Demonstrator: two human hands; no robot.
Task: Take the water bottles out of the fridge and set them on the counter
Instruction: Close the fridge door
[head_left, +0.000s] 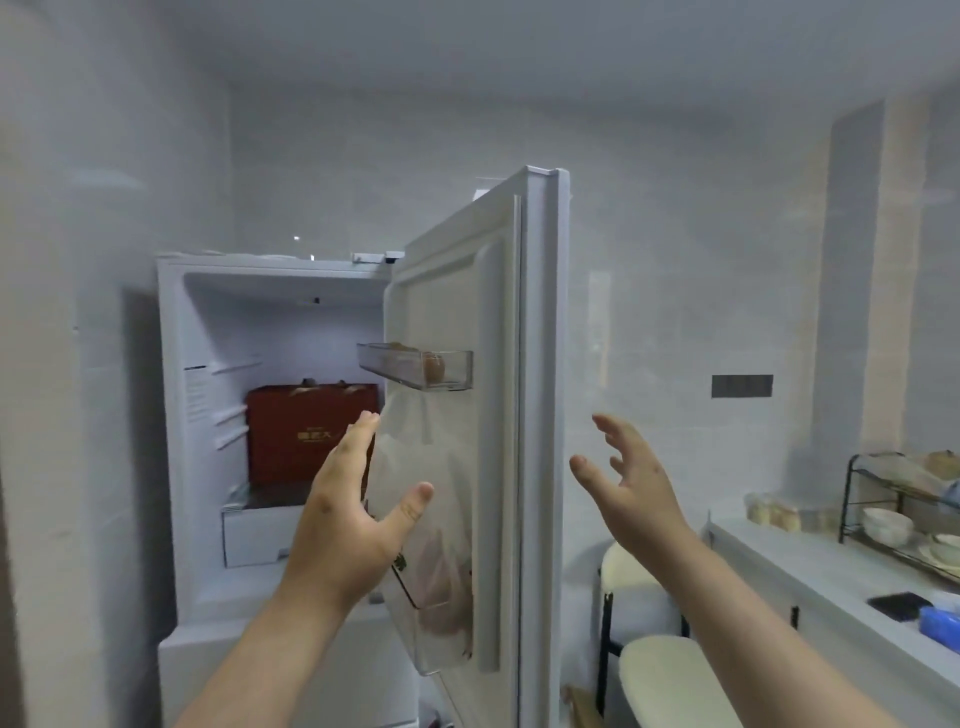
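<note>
The white fridge (179, 467) stands ahead with its upper door (540, 415) swung open to the right. No water bottle is clearly visible; a white plastic bag (415, 441) hangs over the lower door shelf and hides what sits there. My left hand (348, 519) is raised in front of the fridge opening, fingers apart, empty, next to the bag. My right hand (631, 483) hovers open and empty just right of the door's edge. The grey counter (810, 566) runs along the right wall.
A red box (306, 436) sits on a shelf inside the fridge above a white drawer (254, 535). A clear door bin (415, 366) holds eggs. On the counter are a black dish rack (883, 499) with bowls, a black item and blue pack. Cream stools (649, 582) stand below.
</note>
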